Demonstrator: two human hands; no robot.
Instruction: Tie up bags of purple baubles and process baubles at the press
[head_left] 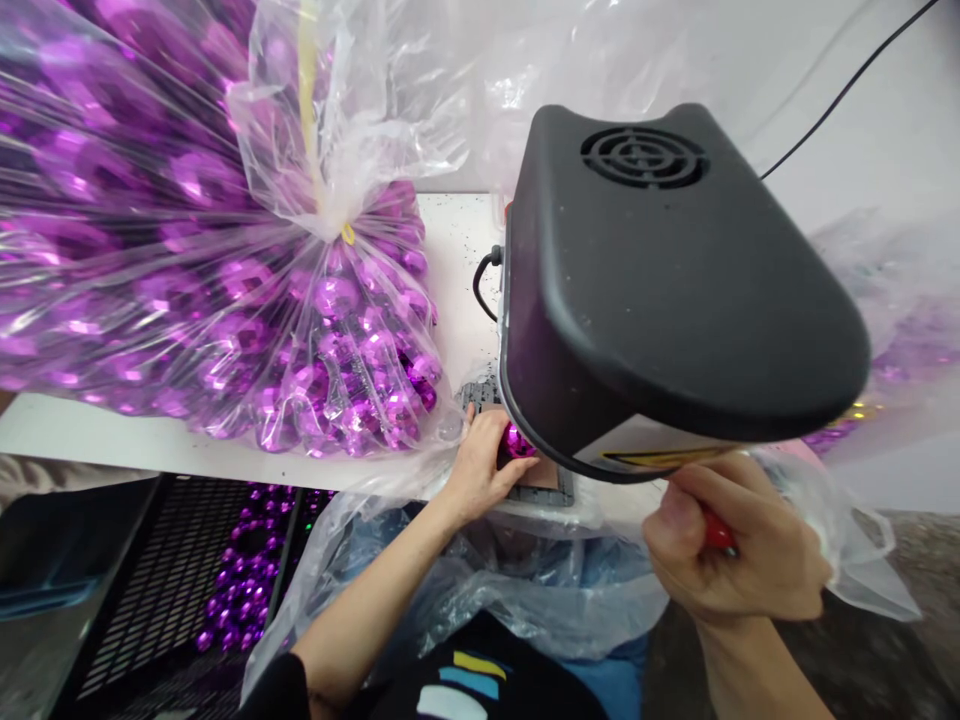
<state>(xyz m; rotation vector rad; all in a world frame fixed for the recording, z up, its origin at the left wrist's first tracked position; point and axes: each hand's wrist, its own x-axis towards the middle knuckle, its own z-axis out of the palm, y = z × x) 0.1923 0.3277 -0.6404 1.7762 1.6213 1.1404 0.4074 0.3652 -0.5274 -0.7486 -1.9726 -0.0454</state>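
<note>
A large black machine housing [675, 290] with a round vent on top stands over the worktable. Under its left edge, my left hand [481, 462] has its thumb and fingers closed around a shiny purple faceted ball [517, 440]. That ball sits at a brown pad [541, 474] on a dark gridded base plate [564, 492]; the housing hides part of it. In front of the machine's right side, my right hand [739, 540] is closed in a fist around a red handle [718, 532]. Only a short piece of the handle shows, so what it belongs to is hidden.
Clear plastic bags full of purple balls [225, 290] fill the table's left. Below, a black crate [157, 570] contains small purple balls [251, 560]. Plastic sheeting [525, 590] covers my lap. Another bag [915, 340] lies at the right; a cable [847, 90] runs behind.
</note>
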